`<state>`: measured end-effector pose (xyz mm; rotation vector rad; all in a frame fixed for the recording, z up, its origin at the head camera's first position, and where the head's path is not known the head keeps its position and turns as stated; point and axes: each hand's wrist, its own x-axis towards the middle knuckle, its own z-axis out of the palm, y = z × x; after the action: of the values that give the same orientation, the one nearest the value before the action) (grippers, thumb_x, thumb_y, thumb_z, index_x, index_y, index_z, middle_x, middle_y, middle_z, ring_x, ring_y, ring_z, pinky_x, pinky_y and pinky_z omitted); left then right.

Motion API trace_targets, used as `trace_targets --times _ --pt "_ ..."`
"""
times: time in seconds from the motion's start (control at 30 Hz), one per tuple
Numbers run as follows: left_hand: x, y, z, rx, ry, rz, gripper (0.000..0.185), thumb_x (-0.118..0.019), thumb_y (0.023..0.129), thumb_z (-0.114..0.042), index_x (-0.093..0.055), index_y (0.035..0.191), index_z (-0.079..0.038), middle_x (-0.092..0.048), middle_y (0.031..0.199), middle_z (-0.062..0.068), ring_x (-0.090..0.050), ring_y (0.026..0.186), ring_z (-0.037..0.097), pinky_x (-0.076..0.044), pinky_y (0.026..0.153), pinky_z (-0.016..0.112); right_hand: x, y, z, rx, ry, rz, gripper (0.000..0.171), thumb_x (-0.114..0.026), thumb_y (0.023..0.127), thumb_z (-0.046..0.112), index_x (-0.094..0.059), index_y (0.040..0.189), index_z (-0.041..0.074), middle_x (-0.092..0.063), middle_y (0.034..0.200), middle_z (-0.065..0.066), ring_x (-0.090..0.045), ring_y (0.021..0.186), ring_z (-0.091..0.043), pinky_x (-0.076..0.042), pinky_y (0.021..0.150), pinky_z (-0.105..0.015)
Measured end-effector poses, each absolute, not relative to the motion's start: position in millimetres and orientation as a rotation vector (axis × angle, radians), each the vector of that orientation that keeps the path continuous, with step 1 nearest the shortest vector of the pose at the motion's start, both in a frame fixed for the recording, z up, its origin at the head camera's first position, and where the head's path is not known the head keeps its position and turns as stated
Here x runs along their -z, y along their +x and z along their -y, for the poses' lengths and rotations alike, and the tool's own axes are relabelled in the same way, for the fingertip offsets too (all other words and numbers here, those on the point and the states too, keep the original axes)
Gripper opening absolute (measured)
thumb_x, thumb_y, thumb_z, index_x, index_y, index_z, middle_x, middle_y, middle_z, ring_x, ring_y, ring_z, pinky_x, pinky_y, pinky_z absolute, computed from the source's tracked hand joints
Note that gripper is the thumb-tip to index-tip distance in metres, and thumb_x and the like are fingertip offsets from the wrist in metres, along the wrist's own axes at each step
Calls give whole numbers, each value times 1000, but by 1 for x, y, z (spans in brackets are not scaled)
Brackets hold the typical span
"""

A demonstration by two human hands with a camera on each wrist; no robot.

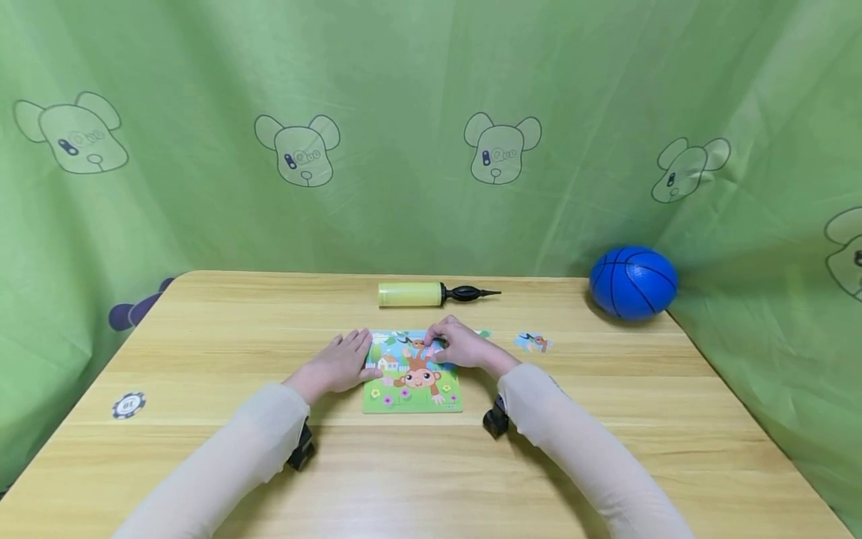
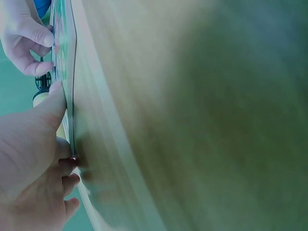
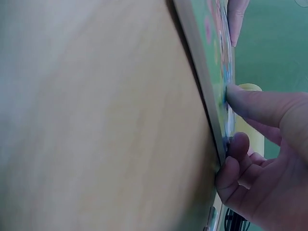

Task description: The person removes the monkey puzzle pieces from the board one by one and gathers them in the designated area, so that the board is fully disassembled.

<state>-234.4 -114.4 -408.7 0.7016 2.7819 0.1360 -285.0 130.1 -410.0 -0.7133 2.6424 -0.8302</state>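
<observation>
Pale sleeves point(image 1: 222, 449) come in from between seven and eight o'clock and between four and five o'clock of the head view, a black device point(image 1: 496, 419) under each wrist. Beyond them, toward six o'clock from the middle of that view, the monkey puzzle point(image 1: 404, 393) lies flat on the wood-grained surface point(image 1: 377, 479), between both hands. At its ten o'clock edge rests the left hand point(image 1: 337, 363), its fingers fairly straight and close together, the thumb spread out over the picture. Up at two o'clock is the right hand point(image 1: 465, 346), its fingers bent and only a narrow gap to the thumb, which touches the puzzle's face in the right wrist view; I cannot tell whether it pinches a piece. One loose puzzle piece point(image 1: 534, 342) lies between two and three o'clock of the puzzle, apart from it, and another bit of printed card point(image 1: 483, 335) shows partly behind the right hand. At twelve o'clock lies a yellow pump point(image 1: 411, 294), its black nozzle pointing to three; a blue ball point(image 1: 633, 283) sits farther off at two, and a round chip point(image 1: 129, 405) lies well apart near nine
</observation>
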Motion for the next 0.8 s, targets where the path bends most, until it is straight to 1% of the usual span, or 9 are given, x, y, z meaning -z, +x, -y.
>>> trace_targets --times 0.13,0.2,0.3,0.47,0.53,0.6,0.7,0.8 --pt "409 -235 114 -146 703 -2784 76 -38 95 -48 -17 143 7 -12 149 22 -11 136 35 -9 110 47 409 -285 -131 809 -695 -2672 39 -72 80 10 -55 115 5 -45 108 -9 -46 93 -22 -41 90 -40" --pt "409 -234 114 -144 700 -2784 77 -38 95 -49 -16 143 7 -12 150 21 -11 136 35 -8 110 47 409 -285 -131 812 -689 -2679 44 -72 80 11 -54 119 3 -45 109 -9 -47 93 -21 -41 90 -39" --pt "408 -233 114 -140 695 -2781 77 -38 95 -49 -16 143 7 -12 150 21 -10 136 35 -8 110 46 408 -284 -132 839 -686 -2673 44 -72 79 11 -55 119 2 -43 111 -10 -46 92 -23 -41 88 -39" --pt "408 -233 114 -135 699 -2779 77 -38 95 -49 -17 143 7 -13 149 22 -11 136 35 -9 110 47 408 -283 -135 888 -695 -2667 43 -74 78 11 -55 117 10 -45 112 -10 -47 98 -25 -41 88 -43" --pt "408 -233 114 -130 700 -2781 77 -38 95 -49 -17 143 7 -13 149 22 -11 136 35 -9 110 47 407 -283 -136 915 -719 -2653 42 -73 79 9 -55 117 12 -49 108 -10 -49 93 -25 -44 82 -41" --pt "408 -233 113 -127 697 -2782 77 -37 95 -49 -16 143 7 -12 149 21 -11 136 35 -9 110 47 407 -283 -136 950 -741 -2637 40 -69 81 4 -56 117 12 -52 103 -9 -49 83 -23 -45 73 -37" --pt "407 -233 113 -129 695 -2783 77 -37 95 -49 -16 143 7 -12 149 21 -11 136 35 -9 110 46 406 -283 -135 1008 -739 -2612 38 -64 83 -2 -58 118 12 -53 90 -7 -44 70 -20 -41 62 -32" --pt "406 -233 113 -134 696 -2783 76 -38 95 -48 -16 143 7 -12 149 22 -11 136 35 -9 110 47 406 -283 -136 1054 -720 -2605 38 -61 83 -5 -60 118 11 -51 82 -7 -41 68 -18 -37 60 -28"
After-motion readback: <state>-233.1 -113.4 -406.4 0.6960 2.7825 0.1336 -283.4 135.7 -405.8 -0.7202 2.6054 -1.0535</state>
